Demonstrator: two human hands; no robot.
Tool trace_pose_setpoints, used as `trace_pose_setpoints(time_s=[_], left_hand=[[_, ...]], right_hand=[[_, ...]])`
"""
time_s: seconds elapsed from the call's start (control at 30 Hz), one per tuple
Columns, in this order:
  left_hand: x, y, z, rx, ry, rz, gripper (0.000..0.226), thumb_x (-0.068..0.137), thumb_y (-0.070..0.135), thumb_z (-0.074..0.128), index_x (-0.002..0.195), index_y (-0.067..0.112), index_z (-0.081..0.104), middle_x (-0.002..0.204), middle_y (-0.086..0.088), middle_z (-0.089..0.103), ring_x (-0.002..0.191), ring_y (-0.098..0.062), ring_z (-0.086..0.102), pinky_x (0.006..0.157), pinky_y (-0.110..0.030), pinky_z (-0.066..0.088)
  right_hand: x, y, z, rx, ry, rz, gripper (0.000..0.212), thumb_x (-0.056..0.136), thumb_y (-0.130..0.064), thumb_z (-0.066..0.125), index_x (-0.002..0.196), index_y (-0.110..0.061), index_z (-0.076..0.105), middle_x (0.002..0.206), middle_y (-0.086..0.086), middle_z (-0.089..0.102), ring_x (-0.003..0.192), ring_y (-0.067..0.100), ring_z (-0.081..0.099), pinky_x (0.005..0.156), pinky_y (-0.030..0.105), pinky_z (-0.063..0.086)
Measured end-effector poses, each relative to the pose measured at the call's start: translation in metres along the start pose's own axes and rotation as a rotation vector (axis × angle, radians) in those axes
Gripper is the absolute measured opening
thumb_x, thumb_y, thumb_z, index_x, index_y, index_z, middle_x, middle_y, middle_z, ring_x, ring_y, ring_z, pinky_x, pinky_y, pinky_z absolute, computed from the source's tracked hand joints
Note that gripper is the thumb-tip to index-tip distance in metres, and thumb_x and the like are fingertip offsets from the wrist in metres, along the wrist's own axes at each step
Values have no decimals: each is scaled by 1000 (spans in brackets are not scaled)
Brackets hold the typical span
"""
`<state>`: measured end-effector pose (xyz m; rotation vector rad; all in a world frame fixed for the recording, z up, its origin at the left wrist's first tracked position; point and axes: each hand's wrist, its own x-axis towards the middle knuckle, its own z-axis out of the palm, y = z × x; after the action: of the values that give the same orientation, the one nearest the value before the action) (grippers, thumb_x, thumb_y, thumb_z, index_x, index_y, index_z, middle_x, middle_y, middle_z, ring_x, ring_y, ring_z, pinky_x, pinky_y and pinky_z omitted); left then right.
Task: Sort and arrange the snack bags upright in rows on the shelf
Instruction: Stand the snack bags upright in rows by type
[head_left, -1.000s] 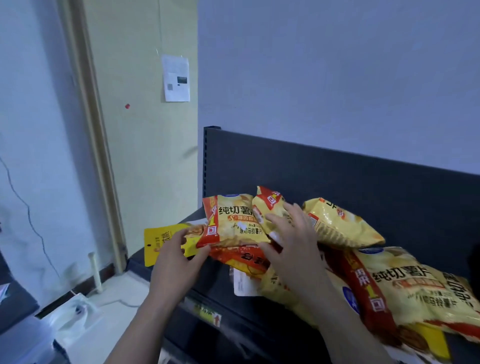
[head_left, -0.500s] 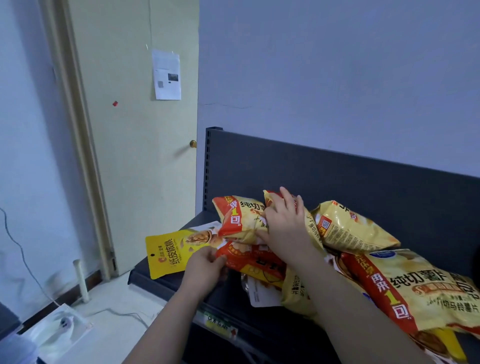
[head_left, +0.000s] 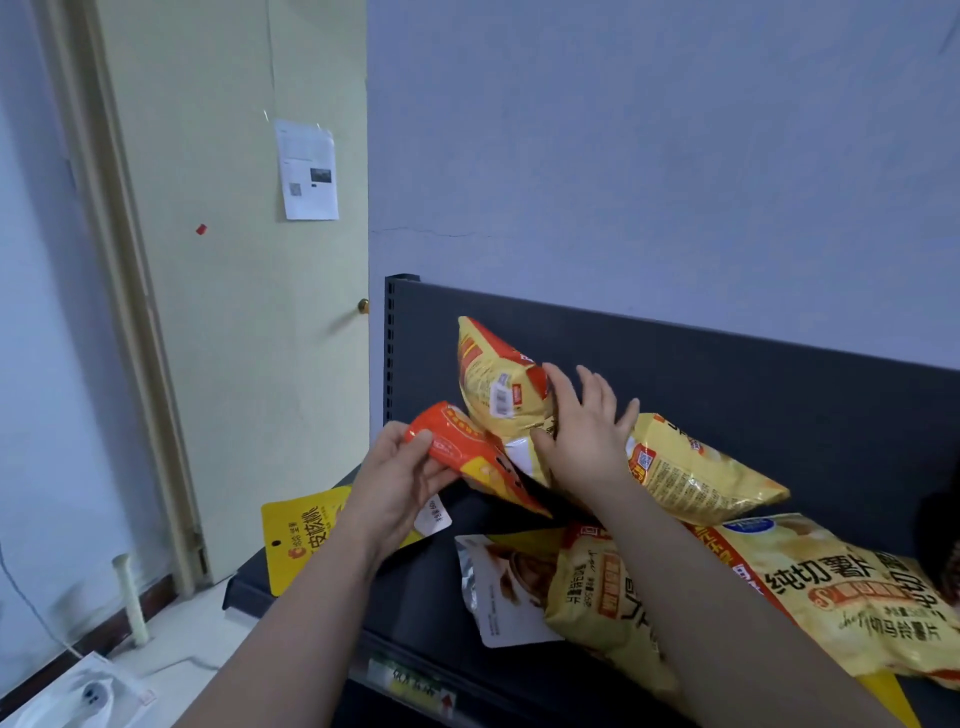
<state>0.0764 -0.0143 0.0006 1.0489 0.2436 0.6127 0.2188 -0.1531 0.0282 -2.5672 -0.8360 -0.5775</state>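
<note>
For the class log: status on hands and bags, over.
Left hand pinches orange bag. Right hand, fingers straight, props yellow bag on end. Other bags lie flat on shelf, unsorted.

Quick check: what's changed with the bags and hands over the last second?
The right hand has tipped one yellow chip bag upright toward the shelf back; the left hand has pinched the orange bag and raised its end. The flat yellow pouch and large chip bag lie unmoved.
</note>
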Motion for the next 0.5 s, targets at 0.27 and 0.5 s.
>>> trace_pose_setpoints(time_s=[0.27, 0.5], left_hand=[[24, 31, -8, -43, 55, 26, 17, 104, 19, 43, 88, 17, 47, 74, 1, 70, 82, -18, 64, 91, -47, 44], [23, 39, -20, 3, 158, 37, 18, 103, 24, 40, 100, 10, 52, 84, -7, 62, 78, -17, 63, 70, -39, 49]], right_hand=[[5, 2, 4, 89, 57, -93, 95, 88, -27, 66, 152, -42, -3, 163, 1, -1, 150, 24, 3, 119, 55, -6], [5, -5, 5, 148, -173, -201, 70, 95, -26, 53, 153, -37, 16, 162, -7, 15, 150, 16, 2, 121, 51, -7]])
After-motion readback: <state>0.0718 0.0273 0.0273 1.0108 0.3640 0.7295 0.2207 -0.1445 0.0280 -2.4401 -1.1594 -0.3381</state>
